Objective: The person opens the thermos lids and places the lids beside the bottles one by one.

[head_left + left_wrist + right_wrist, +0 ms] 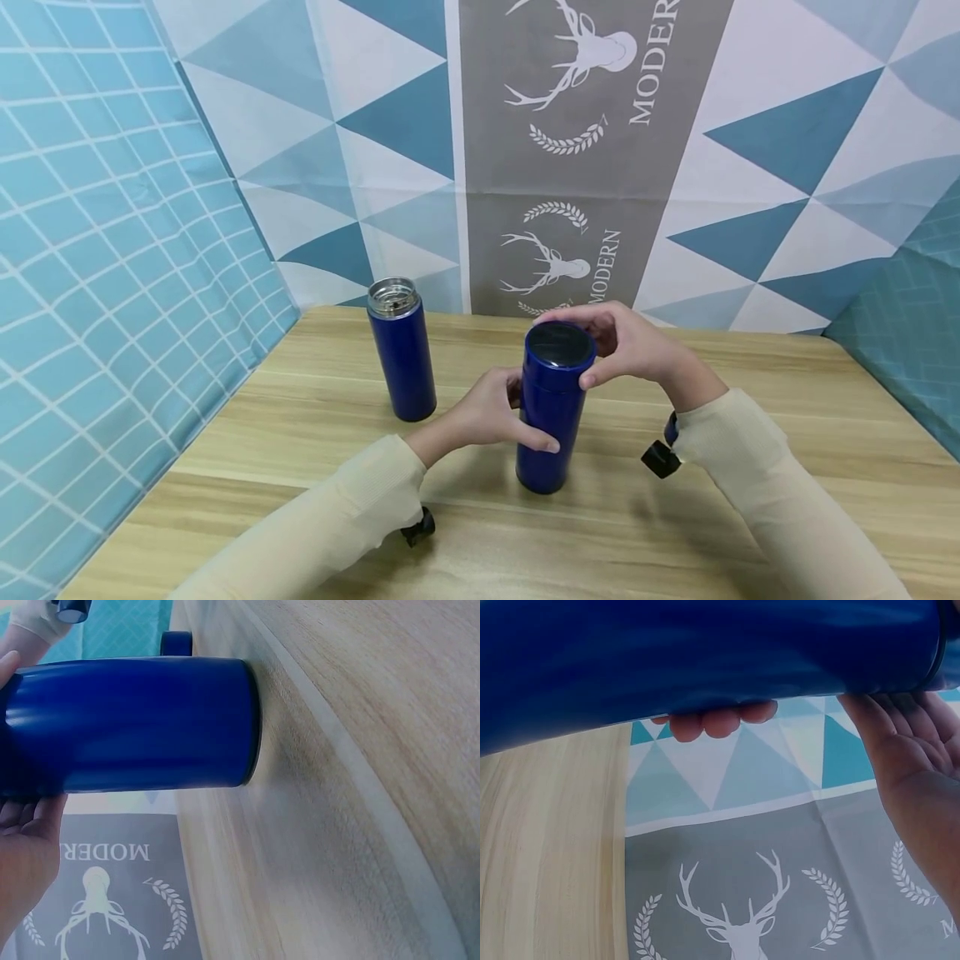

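A dark blue thermos bottle point(551, 425) with a black top stands upright at the middle of the table. My left hand point(495, 408) grips its body, thumb across the near side. Up at the lid point(561, 354), my right hand point(626, 342) holds the rim between thumb and fingers. In the right wrist view the right hand point(922, 757) touches the lid end, while the left fingertips point(720, 724) show along the body. A second blue thermos bottle point(403, 358), lidless with a bare steel neck, stands to the left.
A small blue cylindrical piece point(176, 643) stands on the table beyond the bottle, near the right sleeve. The wooden table point(300, 433) meets a patterned cloth backdrop point(390, 150) at the back. Blue checked cloth point(90, 250) borders the left side.
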Action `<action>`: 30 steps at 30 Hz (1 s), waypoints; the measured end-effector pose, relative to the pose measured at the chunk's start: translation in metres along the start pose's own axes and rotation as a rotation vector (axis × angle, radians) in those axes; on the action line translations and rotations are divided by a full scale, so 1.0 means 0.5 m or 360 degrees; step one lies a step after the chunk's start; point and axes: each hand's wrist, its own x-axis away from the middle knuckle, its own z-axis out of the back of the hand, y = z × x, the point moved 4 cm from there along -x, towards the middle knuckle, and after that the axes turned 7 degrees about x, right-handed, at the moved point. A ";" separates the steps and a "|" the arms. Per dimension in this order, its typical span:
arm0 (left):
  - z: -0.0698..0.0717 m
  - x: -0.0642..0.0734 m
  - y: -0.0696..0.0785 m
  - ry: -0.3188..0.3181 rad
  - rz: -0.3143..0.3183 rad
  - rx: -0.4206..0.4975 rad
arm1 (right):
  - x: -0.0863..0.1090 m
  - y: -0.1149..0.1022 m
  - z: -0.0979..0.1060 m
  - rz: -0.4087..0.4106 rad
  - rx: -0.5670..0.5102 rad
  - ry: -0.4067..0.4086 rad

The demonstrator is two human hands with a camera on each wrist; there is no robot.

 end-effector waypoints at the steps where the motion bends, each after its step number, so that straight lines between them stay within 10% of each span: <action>1: 0.001 0.000 -0.001 0.0002 0.0004 -0.0001 | -0.002 0.000 0.000 -0.0002 -0.0008 -0.0010; 17: -0.003 -0.002 -0.002 0.0004 -0.0015 -0.0040 | 0.004 -0.025 -0.007 0.0212 0.0007 -0.0210; 30: 0.000 0.003 -0.003 0.0026 0.0017 -0.0062 | 0.029 -0.078 -0.074 -0.0354 0.0450 0.0613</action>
